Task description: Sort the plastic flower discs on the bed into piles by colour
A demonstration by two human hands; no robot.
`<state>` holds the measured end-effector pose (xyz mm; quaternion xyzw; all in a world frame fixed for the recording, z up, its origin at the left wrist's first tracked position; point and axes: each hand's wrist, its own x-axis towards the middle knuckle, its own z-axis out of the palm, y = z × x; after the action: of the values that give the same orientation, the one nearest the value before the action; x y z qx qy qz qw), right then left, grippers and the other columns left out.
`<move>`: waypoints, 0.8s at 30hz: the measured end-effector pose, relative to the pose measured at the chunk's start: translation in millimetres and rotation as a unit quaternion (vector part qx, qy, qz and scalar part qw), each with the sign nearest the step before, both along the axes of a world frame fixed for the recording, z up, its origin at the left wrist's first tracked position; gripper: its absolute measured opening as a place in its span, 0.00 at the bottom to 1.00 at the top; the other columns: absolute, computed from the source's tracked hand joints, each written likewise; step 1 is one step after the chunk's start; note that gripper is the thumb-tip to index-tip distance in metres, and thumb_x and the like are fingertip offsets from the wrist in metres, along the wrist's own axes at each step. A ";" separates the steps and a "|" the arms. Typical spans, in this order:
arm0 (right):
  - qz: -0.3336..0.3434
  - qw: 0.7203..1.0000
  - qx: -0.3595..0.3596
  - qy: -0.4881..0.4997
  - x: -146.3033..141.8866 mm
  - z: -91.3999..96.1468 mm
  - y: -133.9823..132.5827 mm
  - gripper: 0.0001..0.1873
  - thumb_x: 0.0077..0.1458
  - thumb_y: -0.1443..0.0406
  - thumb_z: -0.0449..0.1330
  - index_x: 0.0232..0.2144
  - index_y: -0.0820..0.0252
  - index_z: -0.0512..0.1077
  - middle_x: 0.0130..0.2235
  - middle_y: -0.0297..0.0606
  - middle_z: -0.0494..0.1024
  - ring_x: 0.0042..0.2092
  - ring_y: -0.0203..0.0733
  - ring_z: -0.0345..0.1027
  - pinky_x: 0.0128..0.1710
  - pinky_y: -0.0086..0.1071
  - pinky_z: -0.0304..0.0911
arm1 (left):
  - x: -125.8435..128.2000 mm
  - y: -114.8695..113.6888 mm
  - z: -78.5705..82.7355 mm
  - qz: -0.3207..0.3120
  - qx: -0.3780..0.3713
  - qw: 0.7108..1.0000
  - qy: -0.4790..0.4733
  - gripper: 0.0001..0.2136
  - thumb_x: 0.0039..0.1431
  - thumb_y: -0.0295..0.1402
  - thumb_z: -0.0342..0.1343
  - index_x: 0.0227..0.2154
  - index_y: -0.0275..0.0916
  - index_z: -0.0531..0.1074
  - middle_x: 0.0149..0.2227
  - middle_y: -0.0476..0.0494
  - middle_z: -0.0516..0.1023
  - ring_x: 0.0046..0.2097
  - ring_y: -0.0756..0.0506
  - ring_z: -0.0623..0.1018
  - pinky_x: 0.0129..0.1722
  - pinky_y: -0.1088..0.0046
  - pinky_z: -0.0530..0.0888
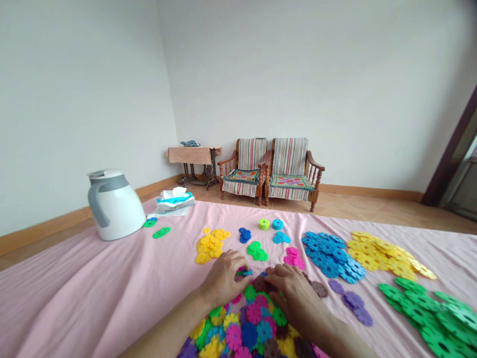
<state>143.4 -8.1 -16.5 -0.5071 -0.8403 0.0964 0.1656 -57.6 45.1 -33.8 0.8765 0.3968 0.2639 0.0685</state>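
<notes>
My left hand (228, 276) is curled at the far end of a mixed pile of plastic snowflake discs (234, 335). Between its thumb and fingers sit a few discs, one of them a blue disc (246, 272). Across from it, my right hand (294, 288) reaches over the pile with thumb and fingers apart. Its fingertips touch brown discs (262, 284); the underside of this hand is hidden. Just beyond the hands lie small groups of pink discs (293, 258), green discs (257, 251) and yellow discs (209, 246).
Larger heaps of blue discs (331, 253), yellow discs (383, 253) and green discs (439, 311) spread rightward, with purple discs (356, 306) nearer. A white jug (122, 209) and a tissue pack (175, 203) stand left on the pink cloth (82, 288). Two chairs (290, 164) are behind.
</notes>
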 end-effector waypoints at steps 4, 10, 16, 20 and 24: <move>0.024 0.999 0.025 0.020 -0.7 -4.9 0.7 0.12 0.58 0.68 0.51 0.37 0.53 0.74 0.37 0.36 0.75 0.41 0.41 0.66 0.42 0.31 0.55 | -0.2 0.6 0.0 -0.002 0.002 1.000 -0.003 0.03 0.53 0.32 0.57 0.28 0.39 0.72 0.30 0.46 0.73 0.37 0.45 0.71 0.37 0.71 0.65; -0.042 0.992 0.021 0.119 3.8 -6.1 7.0 0.13 0.57 0.68 0.48 0.32 0.56 0.74 0.33 0.37 0.75 0.37 0.40 0.67 0.39 0.31 0.56 | -0.2 0.9 -0.2 -0.002 0.010 1.000 0.005 0.04 0.55 0.31 0.55 0.26 0.38 0.71 0.29 0.46 0.73 0.37 0.45 0.71 0.37 0.72 0.65; -0.075 0.965 -0.085 0.238 20.5 -1.5 19.2 0.09 0.50 0.66 0.52 0.21 0.61 0.68 0.20 0.30 0.68 0.25 0.34 0.63 0.24 0.26 0.53 | -1.0 1.9 -2.5 -0.007 0.004 1.000 -0.006 0.04 0.55 0.30 0.56 0.26 0.38 0.71 0.30 0.46 0.73 0.37 0.45 0.71 0.37 0.71 0.66; -0.048 0.951 -0.123 0.280 23.1 0.0 22.6 0.09 0.49 0.64 0.52 0.21 0.60 0.66 0.20 0.29 0.68 0.24 0.32 0.62 0.24 0.25 0.55 | 1.1 -0.9 2.5 -0.036 0.000 0.996 -0.078 0.05 0.56 0.33 0.56 0.32 0.39 0.74 0.36 0.44 0.75 0.42 0.44 0.72 0.43 0.68 0.66; -0.033 0.942 -0.136 0.305 13.2 5.6 15.2 0.08 0.49 0.66 0.52 0.23 0.61 0.68 0.22 0.31 0.72 0.26 0.32 0.64 0.26 0.25 0.57 | 9.2 -9.8 9.0 -0.068 -0.026 0.988 -0.139 0.07 0.58 0.35 0.55 0.34 0.39 0.75 0.35 0.43 0.76 0.41 0.45 0.73 0.43 0.68 0.67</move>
<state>156.6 7.1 -10.9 -0.4988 -0.7110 0.3545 0.3463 -48.4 35.3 -24.8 0.8540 0.3299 0.3675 0.1637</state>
